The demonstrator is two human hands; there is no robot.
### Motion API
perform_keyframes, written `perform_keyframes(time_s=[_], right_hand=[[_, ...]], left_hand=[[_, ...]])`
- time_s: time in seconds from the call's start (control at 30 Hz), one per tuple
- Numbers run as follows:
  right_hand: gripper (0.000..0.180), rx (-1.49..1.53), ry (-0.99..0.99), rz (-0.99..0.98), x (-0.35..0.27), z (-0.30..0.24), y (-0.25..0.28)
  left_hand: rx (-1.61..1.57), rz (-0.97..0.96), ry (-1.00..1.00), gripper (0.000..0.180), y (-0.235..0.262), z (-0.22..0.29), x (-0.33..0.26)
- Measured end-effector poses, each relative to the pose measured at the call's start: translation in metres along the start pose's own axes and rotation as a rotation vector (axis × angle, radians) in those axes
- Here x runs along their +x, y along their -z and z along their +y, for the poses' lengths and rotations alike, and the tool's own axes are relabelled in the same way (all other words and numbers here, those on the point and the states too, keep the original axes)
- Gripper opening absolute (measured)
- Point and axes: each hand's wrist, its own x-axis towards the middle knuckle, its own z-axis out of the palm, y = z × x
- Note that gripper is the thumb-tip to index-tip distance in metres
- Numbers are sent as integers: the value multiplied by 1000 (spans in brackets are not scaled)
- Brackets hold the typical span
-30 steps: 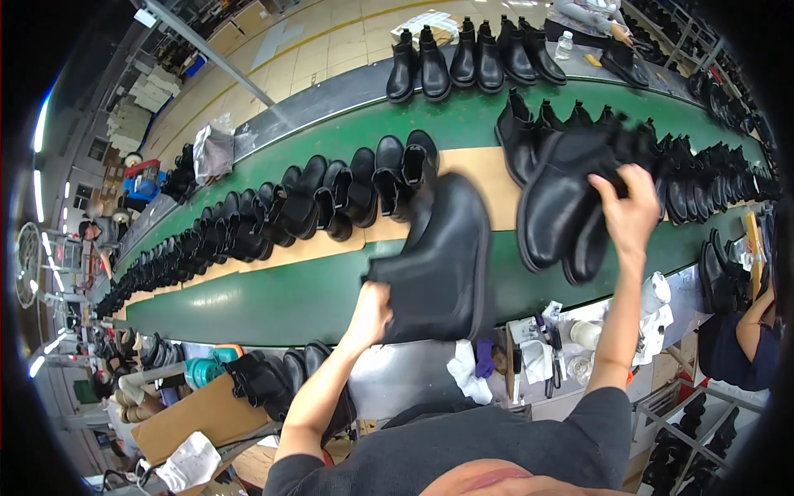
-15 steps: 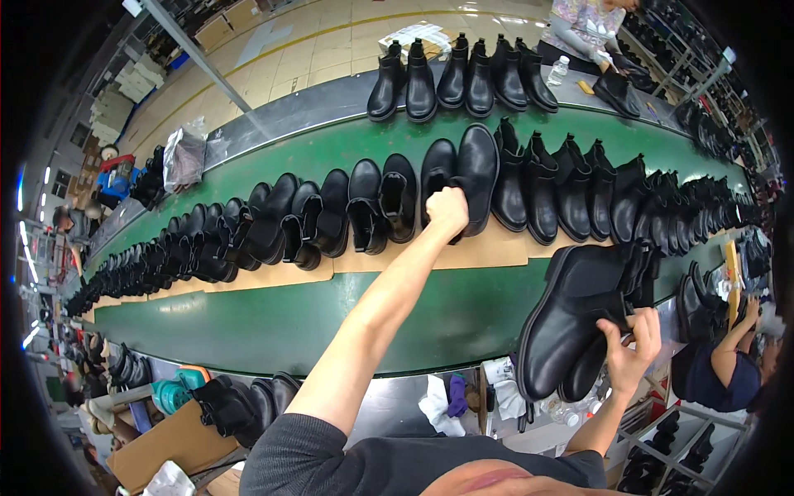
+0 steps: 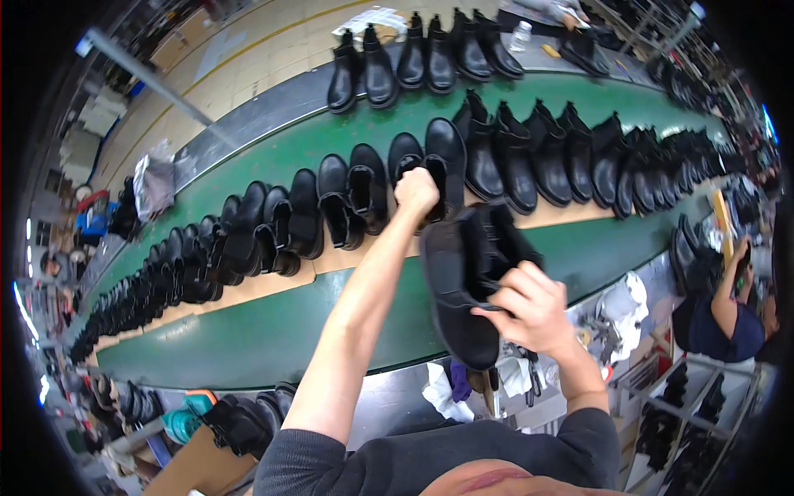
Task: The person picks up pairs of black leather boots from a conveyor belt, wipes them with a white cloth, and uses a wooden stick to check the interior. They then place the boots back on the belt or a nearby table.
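Note:
My left hand (image 3: 416, 194) reaches across the green conveyor belt (image 3: 372, 306), its fingers closed at the tops of a pair of black ankle boots (image 3: 447, 147). These boots lie in the long row, toes pointing away from me. My right hand (image 3: 533, 306) pinches the upper edges of black ankle boots (image 3: 461, 310) held above the near part of the belt, toes hanging toward me. One boot shows broadly; a second is mostly hidden, its outline merging with the first. The gripped edges are partly covered by my fingers.
More boots continue the row on tan cardboard (image 3: 529, 217). Several upright boots (image 3: 441, 62) stand on the far metal ledge beside a plastic bottle (image 3: 520, 37). White cloth (image 3: 447, 397) lies at the near edge. A co-worker (image 3: 721, 318) sits at right; a metal rack (image 3: 686, 413) stands nearby.
My right hand has brought its boots leftward, closer to my left hand, and turned them. My left hand stays closed at the row boots. The whole view has shifted and tilted slightly.

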Motion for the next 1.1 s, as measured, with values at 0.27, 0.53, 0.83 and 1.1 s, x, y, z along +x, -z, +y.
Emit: perform_keyframes(time_s=[0.27,0.53,0.83,1.1], right_hand=[[26,234,-14,-69,-2,-36,-104],[16,730,-155,-418,-29,-56,-149],[36,229,-1855,1045,-130,362,-119],[47,28,-2078,649,-96,414,-128]], left_hand=[[-810,-95,-336,37,100,-74,-85],[-754,-557,-24,64,20,-216,-177],[-1237,-229,423,52,-13,-254,-187],[-1419,-242,474,44,-31,-262,-189]])
